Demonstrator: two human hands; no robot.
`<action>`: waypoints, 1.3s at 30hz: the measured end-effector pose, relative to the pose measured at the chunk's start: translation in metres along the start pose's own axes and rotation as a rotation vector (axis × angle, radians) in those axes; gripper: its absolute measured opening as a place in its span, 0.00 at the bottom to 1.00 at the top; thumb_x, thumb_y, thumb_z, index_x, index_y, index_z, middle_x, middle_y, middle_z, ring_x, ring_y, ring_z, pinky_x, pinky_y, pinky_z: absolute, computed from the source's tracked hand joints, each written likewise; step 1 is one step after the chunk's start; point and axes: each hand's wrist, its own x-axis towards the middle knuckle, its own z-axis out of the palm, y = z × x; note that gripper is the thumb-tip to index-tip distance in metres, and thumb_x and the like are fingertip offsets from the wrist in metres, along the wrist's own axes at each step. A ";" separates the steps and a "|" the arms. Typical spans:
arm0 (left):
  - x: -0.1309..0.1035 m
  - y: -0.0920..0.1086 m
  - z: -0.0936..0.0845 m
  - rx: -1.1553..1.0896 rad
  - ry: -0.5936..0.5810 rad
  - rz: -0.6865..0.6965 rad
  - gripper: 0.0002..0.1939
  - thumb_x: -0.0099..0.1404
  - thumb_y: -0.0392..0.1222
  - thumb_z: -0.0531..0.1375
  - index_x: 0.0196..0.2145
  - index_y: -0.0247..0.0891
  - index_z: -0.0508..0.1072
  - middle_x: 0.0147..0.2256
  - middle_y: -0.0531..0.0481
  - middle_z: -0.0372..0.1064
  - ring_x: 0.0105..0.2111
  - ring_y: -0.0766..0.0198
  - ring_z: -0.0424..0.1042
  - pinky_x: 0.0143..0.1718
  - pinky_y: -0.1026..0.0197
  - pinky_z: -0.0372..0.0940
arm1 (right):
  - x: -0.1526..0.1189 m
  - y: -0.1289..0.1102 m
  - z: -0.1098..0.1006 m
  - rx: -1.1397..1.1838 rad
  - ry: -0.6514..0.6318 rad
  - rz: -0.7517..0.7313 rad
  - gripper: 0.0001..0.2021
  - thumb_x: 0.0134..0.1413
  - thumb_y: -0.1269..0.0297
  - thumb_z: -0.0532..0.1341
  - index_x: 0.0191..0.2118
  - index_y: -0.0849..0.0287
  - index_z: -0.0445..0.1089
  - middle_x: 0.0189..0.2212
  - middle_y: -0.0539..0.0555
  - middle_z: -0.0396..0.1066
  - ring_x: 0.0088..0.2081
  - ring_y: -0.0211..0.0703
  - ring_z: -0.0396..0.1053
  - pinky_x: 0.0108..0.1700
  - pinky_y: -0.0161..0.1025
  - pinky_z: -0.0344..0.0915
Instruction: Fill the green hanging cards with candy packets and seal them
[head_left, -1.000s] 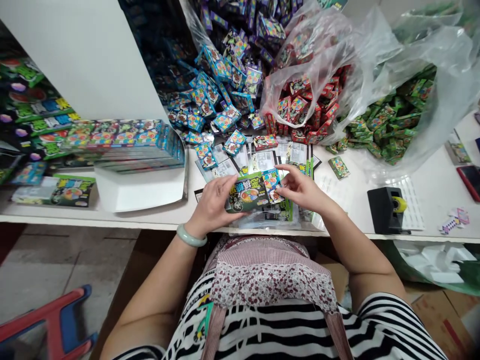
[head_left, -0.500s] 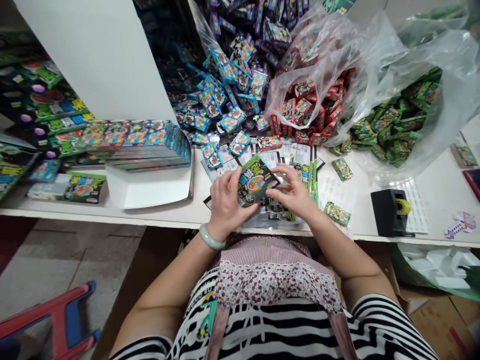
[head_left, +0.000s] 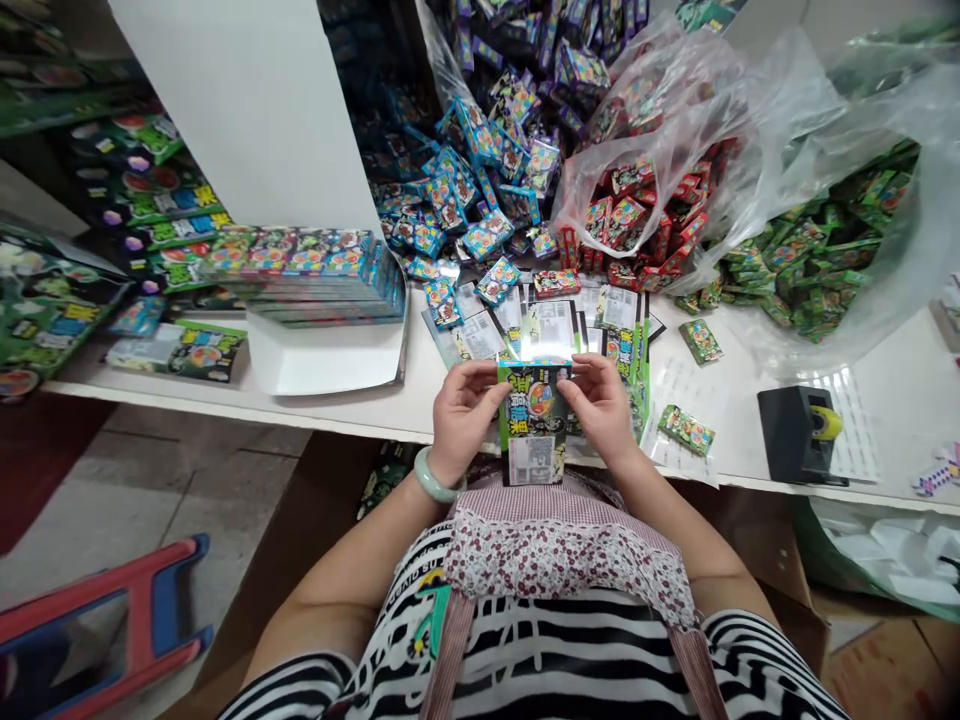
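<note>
A flat black and green printed candy packet (head_left: 534, 425) is held upright in front of my apron, with a pale printed panel on its lower half. My left hand (head_left: 463, 418) pinches its left edge near the top, thumb in front. On the opposite edge, my right hand (head_left: 604, 412) grips it the same way. A strip of blue shows along the packet's top edge; I cannot tell what is inside. Beneath and behind it lie several flat printed packets (head_left: 551, 325) on the white table. Small blue boxes (head_left: 444, 302) and a red box (head_left: 556, 284) rest at their far edge.
An open white carton (head_left: 322, 360) holds rows of packed boxes (head_left: 315, 265) at left. Heaps of blue boxes (head_left: 450, 190), bagged red boxes (head_left: 649, 225) and green boxes (head_left: 832, 255) fill the back. A black tape dispenser (head_left: 795, 435) stands right; a red-blue stool (head_left: 142, 620) is below left.
The packet has turned from tilted to upright and come lower, closer to my body. My right hand, earlier loosely spread beside it, now pinches its right edge. The camera view has shifted slightly.
</note>
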 end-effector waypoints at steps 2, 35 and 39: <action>-0.004 -0.003 -0.002 0.015 -0.018 -0.036 0.15 0.63 0.46 0.67 0.45 0.42 0.70 0.40 0.49 0.74 0.39 0.64 0.77 0.42 0.60 0.74 | -0.005 0.002 0.002 -0.012 0.007 -0.004 0.18 0.51 0.55 0.65 0.47 0.48 0.64 0.38 0.50 0.70 0.34 0.38 0.71 0.35 0.39 0.70; 0.033 0.035 -0.011 0.015 -0.230 -0.081 0.10 0.60 0.45 0.69 0.27 0.38 0.74 0.27 0.52 0.72 0.28 0.68 0.71 0.30 0.64 0.67 | 0.033 -0.052 -0.006 -0.152 -0.426 0.112 0.09 0.52 0.58 0.64 0.29 0.56 0.66 0.25 0.47 0.69 0.26 0.34 0.67 0.28 0.37 0.64; 0.032 0.035 -0.024 0.016 -0.362 0.015 0.07 0.65 0.41 0.65 0.29 0.38 0.76 0.30 0.50 0.74 0.34 0.66 0.73 0.37 0.61 0.69 | 0.027 -0.053 -0.014 -0.241 -0.465 -0.066 0.09 0.57 0.59 0.62 0.29 0.56 0.68 0.31 0.50 0.71 0.33 0.36 0.69 0.31 0.36 0.65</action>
